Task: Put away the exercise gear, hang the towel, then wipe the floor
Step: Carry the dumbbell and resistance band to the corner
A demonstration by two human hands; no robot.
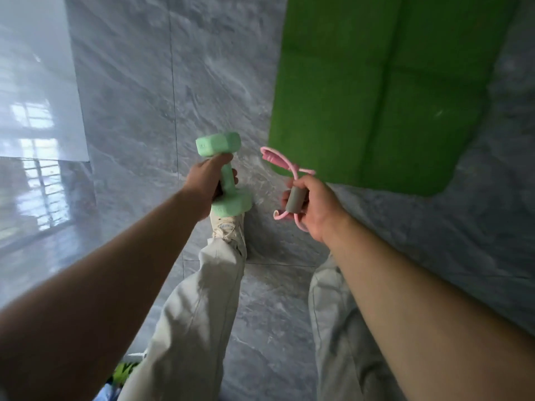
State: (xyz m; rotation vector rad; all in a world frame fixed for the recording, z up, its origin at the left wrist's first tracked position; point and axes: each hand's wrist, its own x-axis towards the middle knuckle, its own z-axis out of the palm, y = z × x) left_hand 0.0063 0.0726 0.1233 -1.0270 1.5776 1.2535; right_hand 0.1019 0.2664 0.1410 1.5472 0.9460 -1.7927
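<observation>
My left hand (207,180) grips the bar of a mint-green dumbbell (221,146), held upright above the floor at centre. My right hand (315,206) is closed around the grey foam handle (295,199) of a pink resistance band (278,159), whose tubing loops out above and below my fingers. A bright green exercise mat (390,82) lies flat on the floor at the upper right, just beyond my right hand. No towel is in view.
Grey marble floor tiles (188,82) fill the view, with a glossy paler patch (37,96) reflecting a window at the left. My legs in light trousers (202,299) and a pale shoe (228,227) stand below the dumbbell. Something green and blue (121,371) peeks in at the bottom left.
</observation>
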